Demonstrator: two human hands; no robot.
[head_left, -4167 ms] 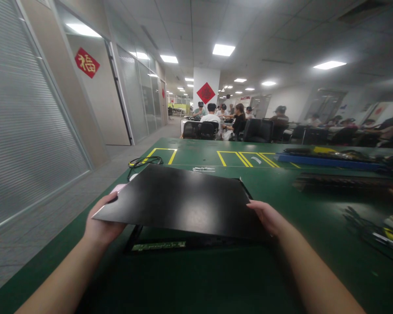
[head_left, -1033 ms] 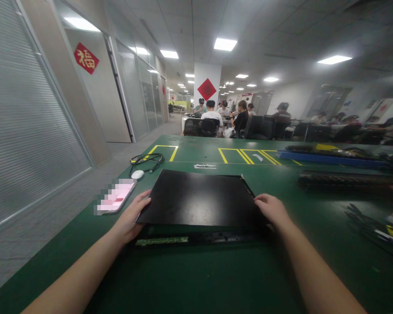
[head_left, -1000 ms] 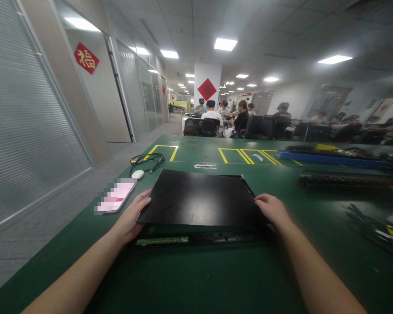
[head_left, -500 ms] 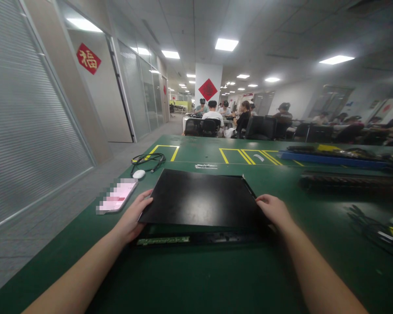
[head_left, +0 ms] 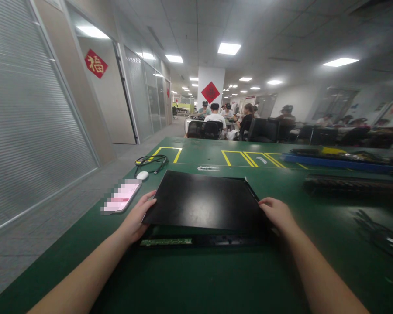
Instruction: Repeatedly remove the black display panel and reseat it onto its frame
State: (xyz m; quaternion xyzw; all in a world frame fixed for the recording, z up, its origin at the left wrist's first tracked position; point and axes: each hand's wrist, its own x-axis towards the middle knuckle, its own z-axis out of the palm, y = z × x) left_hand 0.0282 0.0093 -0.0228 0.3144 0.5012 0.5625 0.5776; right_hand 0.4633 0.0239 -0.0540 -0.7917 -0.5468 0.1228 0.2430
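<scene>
A flat, dark, glossy panel, which looks like a display screen, lies slightly askew over a shallow black frame. Along the frame's near edge, a green circuit board strip shows below the panel. My left hand is closed on the panel's left edge, thumb on top and fingers underneath. At the right side, my right hand pinches the edge where panel and frame meet; its lower fingers are partly hidden. The frame's far right corner sticks out past the panel.
On the green table, a phone, a white mouse and a coiled black cable lie to the left. Dark long parts, a blue tray and cables lie right. People sit beyond.
The whole view has shifted slightly right and down. Both hands keep their hold at the panel's sides, with little visible movement of the panel against the frame.
</scene>
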